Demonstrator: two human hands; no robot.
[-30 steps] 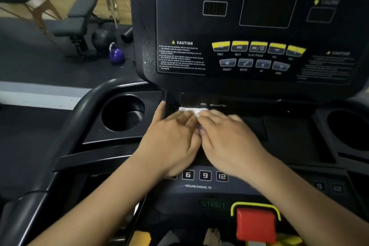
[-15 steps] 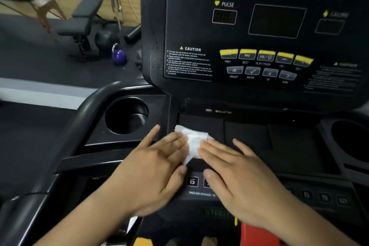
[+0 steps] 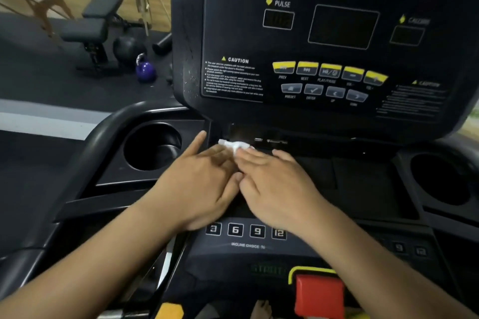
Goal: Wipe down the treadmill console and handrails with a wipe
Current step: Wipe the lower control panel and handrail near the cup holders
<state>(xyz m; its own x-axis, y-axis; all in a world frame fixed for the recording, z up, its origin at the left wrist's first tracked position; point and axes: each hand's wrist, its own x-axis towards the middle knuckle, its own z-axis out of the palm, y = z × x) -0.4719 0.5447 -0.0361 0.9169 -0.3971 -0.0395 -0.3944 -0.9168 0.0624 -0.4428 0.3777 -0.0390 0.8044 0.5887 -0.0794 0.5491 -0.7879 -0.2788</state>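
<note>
**Sam:** What are the hands doing?

**Mia:** Both hands press a small white wipe (image 3: 233,144) down on the flat shelf (image 3: 363,184) under the big console (image 3: 233,33). The wipe sits at the left end of the shelf, just beside the left cup holder (image 3: 153,147).

**Sam:** Are the fingers squeezing it?

**Mia:** No. The left hand (image 3: 197,184) lies flat with its fingers straight and a bit apart. The right hand (image 3: 277,186) lies flat too, with its fingers close together. Only the fingertips cover the wipe (a white bit pokes out in front).

**Sam:** Which part of the job is this?

**Mia:** I think it is the low part of the console. I cannot tell if the buttons or the handrail (image 3: 98,137) are clean yet.

**Sam:** What comes next?

**Mia:** I guess the hands need to slide the wipe to the right along the shelf, pressing softly, and not bump the red stop button (image 3: 320,295)
</note>
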